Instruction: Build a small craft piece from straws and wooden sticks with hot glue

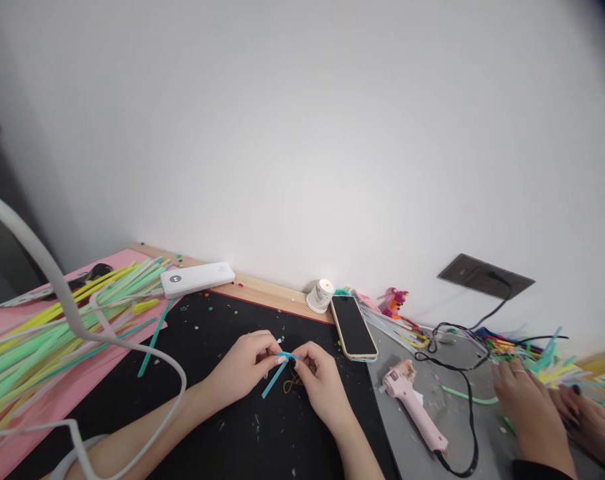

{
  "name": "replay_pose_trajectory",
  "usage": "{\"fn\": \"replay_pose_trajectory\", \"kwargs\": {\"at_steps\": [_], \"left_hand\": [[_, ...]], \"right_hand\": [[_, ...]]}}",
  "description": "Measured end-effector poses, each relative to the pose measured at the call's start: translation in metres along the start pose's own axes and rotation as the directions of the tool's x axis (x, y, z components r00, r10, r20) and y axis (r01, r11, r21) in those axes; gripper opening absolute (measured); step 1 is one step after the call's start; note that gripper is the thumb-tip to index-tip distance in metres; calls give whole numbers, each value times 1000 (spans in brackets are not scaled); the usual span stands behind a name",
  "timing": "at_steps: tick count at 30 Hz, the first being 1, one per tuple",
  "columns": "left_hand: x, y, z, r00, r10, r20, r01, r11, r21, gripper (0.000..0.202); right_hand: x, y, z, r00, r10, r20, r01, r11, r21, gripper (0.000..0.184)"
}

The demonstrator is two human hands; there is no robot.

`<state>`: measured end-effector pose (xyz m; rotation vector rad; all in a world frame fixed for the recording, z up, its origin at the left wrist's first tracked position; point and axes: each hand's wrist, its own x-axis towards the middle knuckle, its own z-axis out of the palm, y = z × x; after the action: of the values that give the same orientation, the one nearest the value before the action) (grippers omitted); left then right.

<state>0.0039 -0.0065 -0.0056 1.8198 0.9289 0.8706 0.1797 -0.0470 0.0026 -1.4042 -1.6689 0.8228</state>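
Note:
Over the black mat (222, 433), my left hand (249, 363) and my right hand (322, 380) meet with fingertips almost touching. Each pinches a blue pipe cleaner (274, 380) between thumb and fingers. Its free end slants down to the left, below the left fingertips. A small black piece (292, 363) sits at the right fingertips, and a thin tan loop of cord (293, 383) hangs beneath it. Whether the loop is fastened to the black piece I cannot tell.
Pastel pipe cleaners (42, 347) cover pink paper at left, with a white cable (177, 360) crossing my left forearm. Behind are a power bank (198, 279), paper cup (320, 296) and phone (353, 325). At right lie a pink glue gun (422, 417) and another person's hands (532, 413).

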Motion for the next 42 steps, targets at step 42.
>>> {"fn": "replay_pose_trajectory", "kwargs": {"at_steps": [42], "left_hand": [[1,-2,-4,996,87,-33,-87,996,23,18]], "right_hand": [[1,2,-3,999,-35,-17,36,999,27,13]]}}
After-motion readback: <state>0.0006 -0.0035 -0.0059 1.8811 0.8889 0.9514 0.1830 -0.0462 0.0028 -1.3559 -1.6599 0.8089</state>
